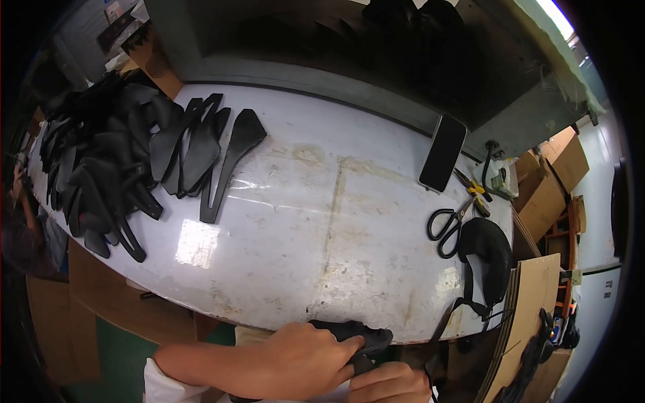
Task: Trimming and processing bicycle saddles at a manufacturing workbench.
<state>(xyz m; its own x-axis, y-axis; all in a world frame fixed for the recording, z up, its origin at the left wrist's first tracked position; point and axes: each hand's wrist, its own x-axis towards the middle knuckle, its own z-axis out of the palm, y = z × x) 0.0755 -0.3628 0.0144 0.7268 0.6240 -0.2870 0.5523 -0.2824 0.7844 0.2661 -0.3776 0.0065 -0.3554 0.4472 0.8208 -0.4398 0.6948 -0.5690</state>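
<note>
At the table's front edge, my left hand (299, 359) has its fingers closed on a soft black fabric piece (346, 330). Close beside it, my right hand (390, 384) is curled with its fingertips bent in, against a dark strip of the same piece. Part of the piece is hidden under the hands and below the edge. On the left of the table lies a heap of flat black pieces (111, 151), some with long slit tails. One such black piece (245, 131) lies a little apart at the heap's right side.
At the table's right lie a phone (443, 153), black-handled scissors (449, 225), a yellow-handled tool (476, 189) and a curved black padded piece with a strap (494, 258). A metal shelf (322, 84) borders the back. Cardboard (531, 316) stands beyond the right edge. Another person (30, 232) is at far left.
</note>
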